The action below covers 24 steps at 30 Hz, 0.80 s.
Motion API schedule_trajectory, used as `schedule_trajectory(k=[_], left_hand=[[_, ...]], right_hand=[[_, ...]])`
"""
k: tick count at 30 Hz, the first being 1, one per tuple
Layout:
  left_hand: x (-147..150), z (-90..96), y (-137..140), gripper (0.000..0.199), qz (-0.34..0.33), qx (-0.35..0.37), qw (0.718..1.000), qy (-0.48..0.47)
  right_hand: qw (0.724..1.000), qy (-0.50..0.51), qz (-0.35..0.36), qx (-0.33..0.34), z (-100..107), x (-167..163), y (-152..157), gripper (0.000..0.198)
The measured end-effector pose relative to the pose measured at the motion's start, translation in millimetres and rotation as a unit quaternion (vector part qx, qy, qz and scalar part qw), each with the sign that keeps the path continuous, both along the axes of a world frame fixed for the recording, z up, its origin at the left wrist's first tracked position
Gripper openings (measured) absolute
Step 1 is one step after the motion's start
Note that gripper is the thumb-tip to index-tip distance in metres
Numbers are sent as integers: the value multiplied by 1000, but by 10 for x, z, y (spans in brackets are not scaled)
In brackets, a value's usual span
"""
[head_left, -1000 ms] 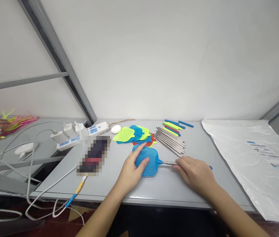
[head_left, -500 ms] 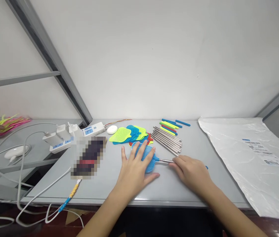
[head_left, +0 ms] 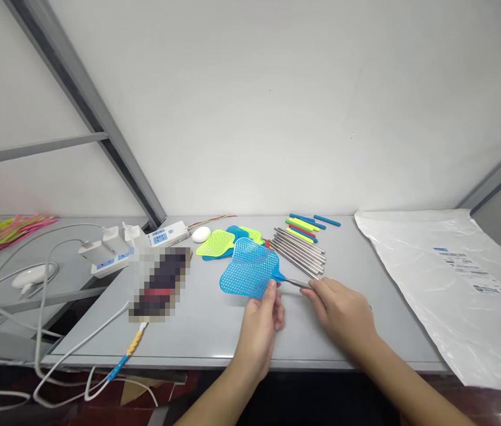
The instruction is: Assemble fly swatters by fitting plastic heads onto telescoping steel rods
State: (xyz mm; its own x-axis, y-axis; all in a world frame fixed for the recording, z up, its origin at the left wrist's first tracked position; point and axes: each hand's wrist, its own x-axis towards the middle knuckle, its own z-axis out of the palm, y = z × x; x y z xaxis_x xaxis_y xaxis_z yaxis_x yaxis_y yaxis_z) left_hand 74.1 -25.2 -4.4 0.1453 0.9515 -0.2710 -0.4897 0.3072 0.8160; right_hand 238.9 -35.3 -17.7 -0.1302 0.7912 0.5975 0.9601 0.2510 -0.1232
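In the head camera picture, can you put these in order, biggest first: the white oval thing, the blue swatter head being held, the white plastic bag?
1. White plastic bag
2. Blue swatter head
3. White oval thing, which lies farther back

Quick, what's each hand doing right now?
Left hand: fingers curled, thumb at the lower edge of the blue flyswatter head; grip can't be told.
Right hand: closed, holding its metal rod.

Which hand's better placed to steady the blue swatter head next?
Left hand, probably: it's at the edge of the blue swatter head, while the right hand holds the metal shaft.
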Motion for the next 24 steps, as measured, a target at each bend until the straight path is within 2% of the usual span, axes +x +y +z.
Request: schedule_trajectory(k=[5,7,12,24], left_hand=[[232,5,119,46,121,58,990,49],[281,0,155,45,143,75,984,72],[338,-25,149,41,162,73,980,90],[359,-79,136,42,161,52,984,56]], right_hand=[[1000,-7,1,12,-4,-22,-5,32],[1000,-11,-1,18,-11,-29,-1,33],[999,-28,-16,24,-3,-69,-11,37],[997,-65,-36,23,42,-170,-33,37]])
